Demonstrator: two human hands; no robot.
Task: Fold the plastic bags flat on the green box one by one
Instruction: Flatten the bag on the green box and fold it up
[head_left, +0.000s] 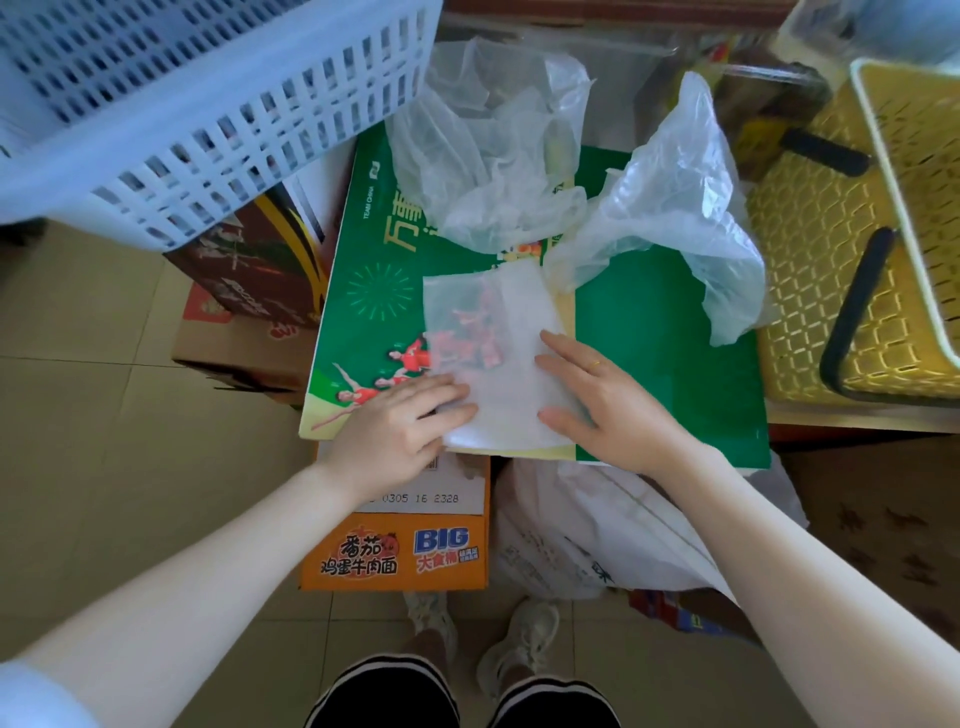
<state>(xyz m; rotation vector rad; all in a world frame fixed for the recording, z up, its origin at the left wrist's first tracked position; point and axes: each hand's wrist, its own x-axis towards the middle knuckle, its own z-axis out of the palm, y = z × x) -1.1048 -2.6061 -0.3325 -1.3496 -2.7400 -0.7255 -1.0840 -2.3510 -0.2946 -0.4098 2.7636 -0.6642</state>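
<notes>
Tiled floor below, the flat green cardboard box (649, 332) carries a half-folded translucent plastic bag (488, 353); left hand (400, 421) and right hand (602, 395) press it, fingers straight, gripping nothing — slippery film could spring open if pressure lifts.

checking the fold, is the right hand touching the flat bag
Touching. The head view shows the right hand with straight fingers lying on the flat bag.

Single head-worn wide-angle view, facing steeply down, close above green box (649, 332), floor beneath
</notes>
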